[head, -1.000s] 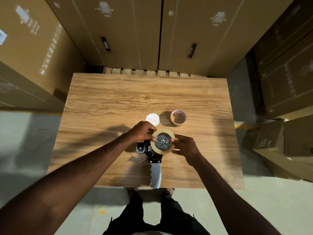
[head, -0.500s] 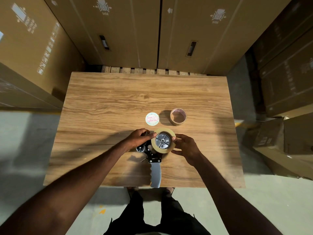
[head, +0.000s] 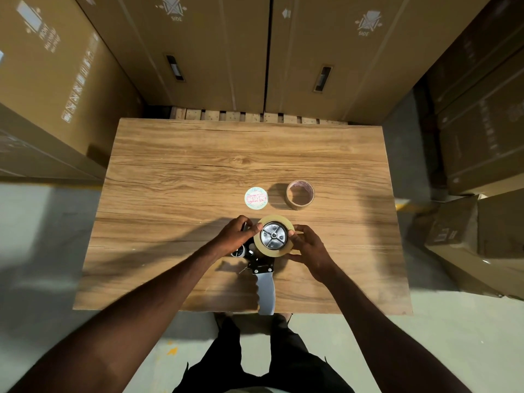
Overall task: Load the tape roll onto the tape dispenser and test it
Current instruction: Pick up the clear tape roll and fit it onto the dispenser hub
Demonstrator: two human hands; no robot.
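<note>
Behind the wooden table (head: 175, 177), tall cardboard boxes (head: 198, 46) stand in a row. Near the table's front edge lies the tape dispenser (head: 262, 268), its grey handle pointing toward me. On the dispenser's metal hub sits the tape roll (head: 285, 249). My left hand (head: 236, 235) touches that roll's left rim with its fingertips, and my right hand (head: 307, 246) pinches its right rim. Just beyond the roll lie an empty tape core (head: 300, 194) and a round label (head: 256, 198).
</note>
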